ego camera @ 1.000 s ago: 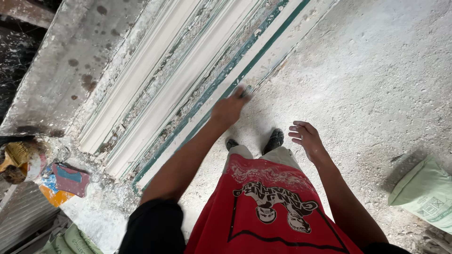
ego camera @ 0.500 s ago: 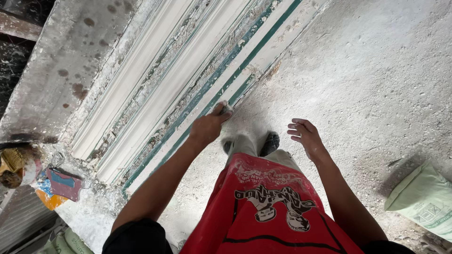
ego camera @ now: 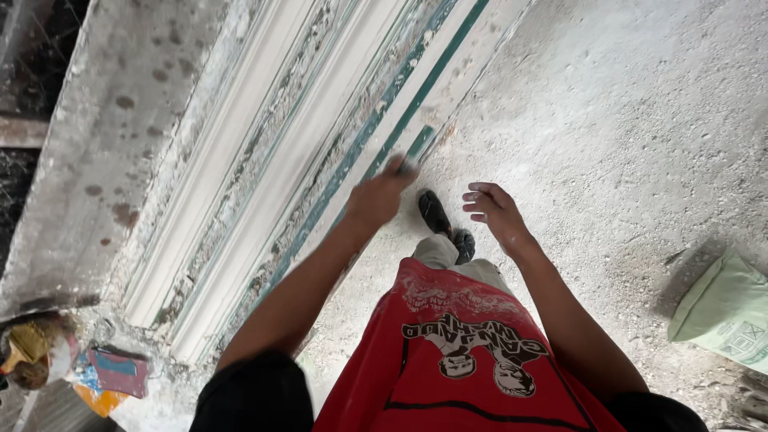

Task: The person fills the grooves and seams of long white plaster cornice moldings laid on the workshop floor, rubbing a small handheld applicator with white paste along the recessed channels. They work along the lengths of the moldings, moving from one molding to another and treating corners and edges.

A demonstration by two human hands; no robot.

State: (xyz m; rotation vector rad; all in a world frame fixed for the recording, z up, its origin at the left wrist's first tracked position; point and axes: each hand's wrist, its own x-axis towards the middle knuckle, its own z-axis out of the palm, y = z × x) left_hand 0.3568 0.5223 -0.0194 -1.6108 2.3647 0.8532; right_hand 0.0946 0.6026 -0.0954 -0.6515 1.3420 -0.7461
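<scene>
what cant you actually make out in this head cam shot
- Left hand: motion-blurred against the white moulded trim; whether its fingertips hold anything cannot be told.
- Right hand: open, apparently holding nothing, palm side hidden.
- Shoes: mostly covered by the red shirt.
- Green sack: cut off by the right edge.
- Colourful clutter at lower left: blurred, cut by the edge, kind unclear.
</scene>
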